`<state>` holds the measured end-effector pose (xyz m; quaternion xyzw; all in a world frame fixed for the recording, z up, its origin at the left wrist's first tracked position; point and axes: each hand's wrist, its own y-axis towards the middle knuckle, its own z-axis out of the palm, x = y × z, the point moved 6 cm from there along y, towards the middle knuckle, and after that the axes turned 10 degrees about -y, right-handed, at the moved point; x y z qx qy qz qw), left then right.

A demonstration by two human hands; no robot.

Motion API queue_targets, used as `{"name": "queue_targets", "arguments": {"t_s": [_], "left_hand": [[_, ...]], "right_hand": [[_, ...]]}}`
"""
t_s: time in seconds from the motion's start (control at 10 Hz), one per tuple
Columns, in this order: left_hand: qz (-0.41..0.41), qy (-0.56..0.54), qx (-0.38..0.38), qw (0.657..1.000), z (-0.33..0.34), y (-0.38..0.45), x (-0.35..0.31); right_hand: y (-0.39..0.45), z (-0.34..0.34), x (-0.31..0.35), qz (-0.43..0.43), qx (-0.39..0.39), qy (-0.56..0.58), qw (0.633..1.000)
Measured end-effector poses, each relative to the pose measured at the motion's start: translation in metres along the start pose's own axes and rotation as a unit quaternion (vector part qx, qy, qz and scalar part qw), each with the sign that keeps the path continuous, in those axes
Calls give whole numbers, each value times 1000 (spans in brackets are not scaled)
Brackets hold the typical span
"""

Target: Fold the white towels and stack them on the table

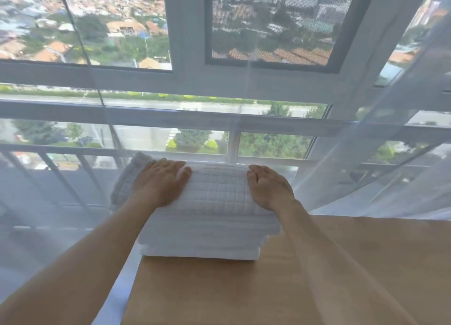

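A stack of folded white towels [202, 229] sits at the far left corner of the wooden bench [280, 288], tight against the sheer curtain [390, 166] and the window [195, 80] behind it. The top towel [217, 190], a waffle-textured one, overhangs the left edge of the stack and of the bench, its left part drooping over open air by the curtain. Lower layers sit squarer, their near folds lined up in a stepped front face.

The left hand [161, 180] lies flat on the top towel near its left side, fingers straight and together, pressing down; nothing is held in that grip. The right hand [268, 188] rests on the towel's right side with fingers bent downward over the far right edge; whether that grip actually pinches the cloth I cannot tell.

Bare wood stretches wide to the right of the stack and toward the viewer. The bench's left edge runs diagonally just below the stack, with the curtain hanging right beside it.
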<state>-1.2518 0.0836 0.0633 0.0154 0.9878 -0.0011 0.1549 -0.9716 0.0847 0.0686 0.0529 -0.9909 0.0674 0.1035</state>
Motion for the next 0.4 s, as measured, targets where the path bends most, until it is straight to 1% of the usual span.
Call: {"name": "queue_targets", "arguments": {"t_s": [0.1,0.2,0.3,0.4], "left_hand": [[-3,-5,-14,1000,-6,-6,-6],[-21,35,-25,999,-16,-14,5],[-68,53,-33,996,-22,-22,25],[-95,30,-45,994,-35,-29,26]], "right_hand": [[-4,0,-5,-6,-10,8,1000],[-4,1,-11,-6,-5,10,1000],[-2,-1,-10,-13,-3,4,1000],[-2,-11,-4,-15,-14,-28,999]]}}
